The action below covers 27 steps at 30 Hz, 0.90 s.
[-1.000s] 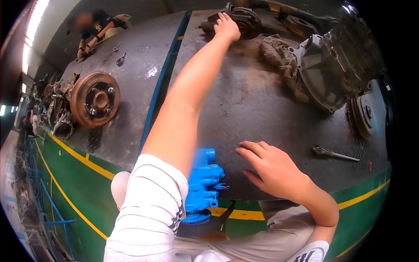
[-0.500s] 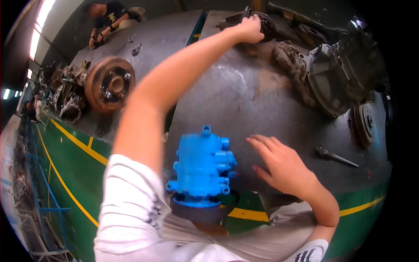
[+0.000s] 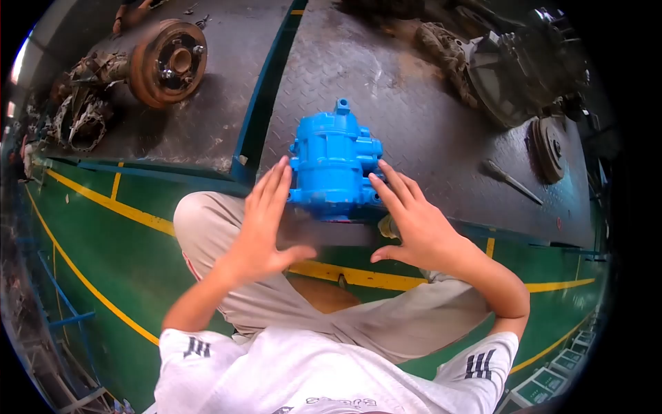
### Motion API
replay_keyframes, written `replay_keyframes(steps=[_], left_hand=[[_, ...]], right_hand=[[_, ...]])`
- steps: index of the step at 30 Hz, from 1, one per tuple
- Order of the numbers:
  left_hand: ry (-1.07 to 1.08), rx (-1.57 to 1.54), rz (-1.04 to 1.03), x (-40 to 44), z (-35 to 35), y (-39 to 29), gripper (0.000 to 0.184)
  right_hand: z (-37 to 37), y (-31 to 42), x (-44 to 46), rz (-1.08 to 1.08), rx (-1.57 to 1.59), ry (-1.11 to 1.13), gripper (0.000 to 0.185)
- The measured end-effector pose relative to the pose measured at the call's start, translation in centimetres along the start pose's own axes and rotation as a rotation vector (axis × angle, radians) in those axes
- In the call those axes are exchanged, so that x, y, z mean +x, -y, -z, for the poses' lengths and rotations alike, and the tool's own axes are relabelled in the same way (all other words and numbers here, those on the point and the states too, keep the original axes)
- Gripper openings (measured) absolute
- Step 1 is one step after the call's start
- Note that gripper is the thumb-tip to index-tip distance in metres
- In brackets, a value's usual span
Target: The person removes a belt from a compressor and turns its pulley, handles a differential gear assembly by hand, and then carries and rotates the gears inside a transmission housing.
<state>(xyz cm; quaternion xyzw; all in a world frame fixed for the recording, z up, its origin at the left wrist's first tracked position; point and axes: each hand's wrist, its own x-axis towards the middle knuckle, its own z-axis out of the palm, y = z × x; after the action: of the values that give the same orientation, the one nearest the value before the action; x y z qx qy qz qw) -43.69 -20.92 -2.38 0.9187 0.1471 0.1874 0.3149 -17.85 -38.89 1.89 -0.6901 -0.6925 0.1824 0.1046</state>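
A blue housing with small lugs and short side ports [image 3: 329,162] stands at the near edge of the dark metal table [image 3: 427,165]. My left hand [image 3: 265,228] is at its left side, fingers stretched out and thumb apart, fingertips close to the lower left lug. On the other side, my right hand [image 3: 417,224] is spread in the same way, its fingertips at the ports on the right. Neither hand is closed round the housing; whether the fingertips touch it I cannot tell.
A rusty brake drum [image 3: 169,63] sits on the left table [image 3: 186,131]. Toward the right are a crumpled cloth [image 3: 445,52], a large grey casing [image 3: 507,76], a disc [image 3: 548,150] and a ratchet-like tool [image 3: 514,181]. Part of another person's arm [image 3: 124,14] shows at the top left.
My left hand has come back from the dark part at the table's far side to the blue housing. My right hand has moved to the housing's right side. The view has tilted down.
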Motion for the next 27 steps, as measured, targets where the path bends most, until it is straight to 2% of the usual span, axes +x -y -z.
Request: replay_keyframes(steps=[7,10,12,13,15,19,21,24,26,27], left_hand=[[-0.143,-0.187,0.051,-1.8,-4.3,1.1,0.110],[-0.214,-0.368,0.068,-2.2,-5.9,1.5,0.107],[-0.355,-0.566,0.074,-2.2,-7.1,1.2,0.102],[-0.351,-0.567,0.077,-1.9,-7.8,1.2,0.102],[-0.528,-0.586,0.027,-1.5,-9.0,1.0,0.089],[-0.559,-0.464,0.039,-0.8,-8.8,1.3,0.078],[-0.593,-0.493,0.159,-0.6,-9.3,1.1,0.075],[-0.670,-0.631,0.198,-0.5,-10.6,1.5,0.072],[-0.653,-0.632,0.221,-0.5,-10.4,1.4,0.072],[-0.649,-0.627,0.249,-0.4,-10.2,1.2,0.073]], right_hand=[[-1.9,1.1,-0.3,-0.017,-0.028,-0.099,0.104],[-3.3,0.6,-0.4,0.001,-0.053,-0.134,0.100],[-3.9,0.3,-0.4,0.016,-0.062,-0.163,0.098],[-4.2,0.2,-0.4,0.037,-0.071,-0.179,0.098],[-4.7,0.1,-0.2,0.058,-0.075,-0.189,0.098],[-4.8,-0.7,0.2,0.032,-0.023,-0.246,0.104],[-4.7,-1.1,0.3,0.019,0.007,-0.232,0.105],[-4.3,-2.2,0.1,0.022,0.168,-0.223,0.100],[-3.0,-3.1,0.0,0.040,0.517,-0.202,0.093],[-2.3,-3.8,0.0,0.026,0.527,-0.271,0.080]])
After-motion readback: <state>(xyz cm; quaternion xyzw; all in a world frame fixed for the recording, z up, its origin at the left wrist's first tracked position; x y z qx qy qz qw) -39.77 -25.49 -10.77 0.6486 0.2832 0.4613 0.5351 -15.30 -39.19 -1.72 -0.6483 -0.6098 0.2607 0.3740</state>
